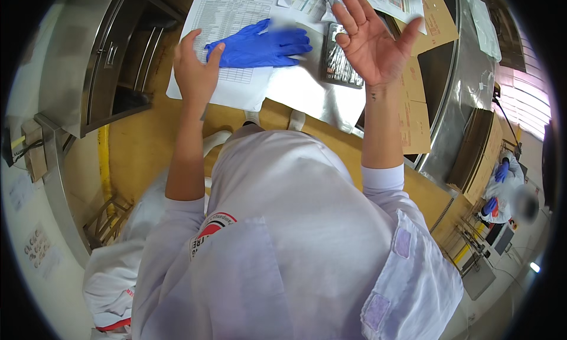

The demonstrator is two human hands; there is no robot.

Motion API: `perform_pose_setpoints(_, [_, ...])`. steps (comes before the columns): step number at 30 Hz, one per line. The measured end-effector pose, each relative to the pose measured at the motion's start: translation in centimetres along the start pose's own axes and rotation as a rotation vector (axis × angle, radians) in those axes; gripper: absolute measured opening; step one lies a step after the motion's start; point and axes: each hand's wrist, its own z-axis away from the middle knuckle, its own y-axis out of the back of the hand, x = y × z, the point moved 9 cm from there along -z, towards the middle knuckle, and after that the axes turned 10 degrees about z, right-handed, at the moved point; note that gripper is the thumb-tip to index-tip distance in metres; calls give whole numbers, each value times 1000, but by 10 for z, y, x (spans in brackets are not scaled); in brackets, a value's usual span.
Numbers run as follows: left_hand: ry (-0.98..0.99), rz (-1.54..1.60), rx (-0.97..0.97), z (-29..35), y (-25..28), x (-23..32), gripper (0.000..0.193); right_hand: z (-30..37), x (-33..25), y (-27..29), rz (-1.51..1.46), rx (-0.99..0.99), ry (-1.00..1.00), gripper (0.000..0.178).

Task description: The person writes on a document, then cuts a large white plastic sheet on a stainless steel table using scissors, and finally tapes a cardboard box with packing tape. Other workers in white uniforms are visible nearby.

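Note:
Blue disposable gloves [254,47] lie on printed sheets of paper [236,12] on a metal table, fingers pointing right. My left hand [198,74] is bare and open at their cuff end, thumb and fingers curved apart. Its thumb overlaps the cuff; whether it touches the glove I cannot tell. My right hand [375,50], also bare, is raised with the palm showing and the fingers spread, holding nothing. Beside it on the table is a dark tray-like case [335,73] with shiny contents, partly hidden by the fingers.
Flattened cardboard [416,112] lies right of the table, near a metal counter [458,103]. On the left stands a steel cabinet [88,62]. Someone in white clothing [115,281] is close on my left; another person wearing blue gloves [502,183] is far right.

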Motion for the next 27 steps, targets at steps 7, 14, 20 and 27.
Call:
perform_pose_setpoints(7, [-441, -86, -298, 17, -68, 49, 23, -39, 45, 6, 345, 379, 99, 41])
perform_pose_setpoints(14, [-420, -369, -229, 24, -89, 20, 42, -77, 138, 42, 293, 319, 58, 34])
perform_pose_setpoints(20, [-276, -318, -146, 25, -63, 10, 59, -61, 133, 87, 525, 285, -63, 30])
perform_pose_setpoints(27, [-320, -383, -122, 22, -64, 15, 71, -65, 136, 83, 670, 221, -142, 23])
